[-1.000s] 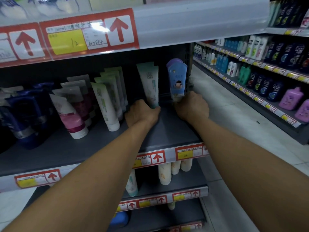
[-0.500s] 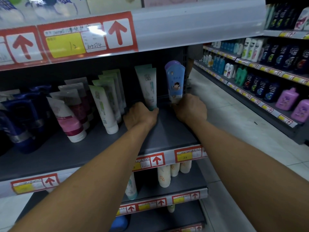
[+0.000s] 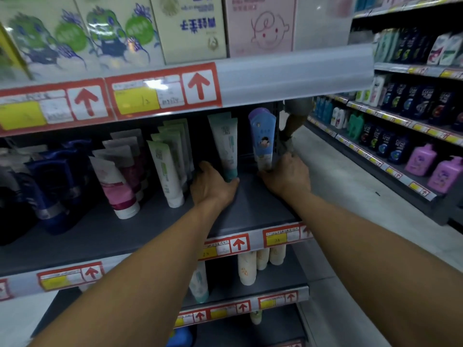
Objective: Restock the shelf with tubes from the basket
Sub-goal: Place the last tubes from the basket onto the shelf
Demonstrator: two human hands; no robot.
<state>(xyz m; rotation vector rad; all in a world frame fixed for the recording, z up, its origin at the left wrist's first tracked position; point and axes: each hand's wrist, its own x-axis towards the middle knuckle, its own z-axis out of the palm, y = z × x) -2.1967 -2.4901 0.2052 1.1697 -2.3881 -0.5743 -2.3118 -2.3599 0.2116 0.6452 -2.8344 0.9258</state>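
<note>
Both my arms reach into the grey middle shelf. My left hand grips the teal cap end of a pale green-white tube that stands upright, cap down. My right hand holds the base of a blue tube with a cartoon child on it, also upright, near the shelf's right end. More tubes of each kind stand behind these two. No basket is in view.
Left on the same shelf stand green-white tubes, pink-capped tubes and dark blue tubes. Boxes fill the shelf above. Cream bottles stand on the lower shelf. An aisle floor and shampoo shelving lie to the right.
My hands stay on the same two tubes. The view has tilted up, so the boxes on the top shelf now show.
</note>
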